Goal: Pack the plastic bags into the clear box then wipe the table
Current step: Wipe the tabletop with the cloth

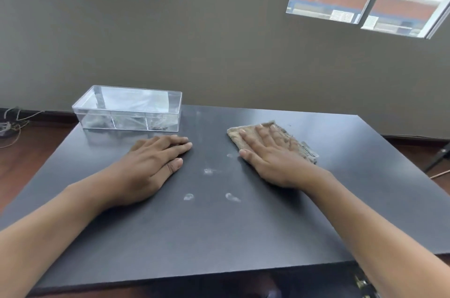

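Clear box [127, 109]: lid on, far left corner of surface [219, 236], plastic bags [136, 121] faintly visible inside; parked there, I judge, to free wiping area. My right hand [272, 156] flat, fingers spread, pressing tan cloth [299, 144] onto surface for full contact. My left hand [155, 161] flat, empty, bracing. Pale smudges [209, 171] between hands, not yet wiped.

One clear box [127, 109] stands on the table [219, 236]; the plastic bags inside it blur together, perhaps several. One cloth [295, 143] lies right of the box. Two hands rest nearer: left hand [148, 166], right hand [275, 158].
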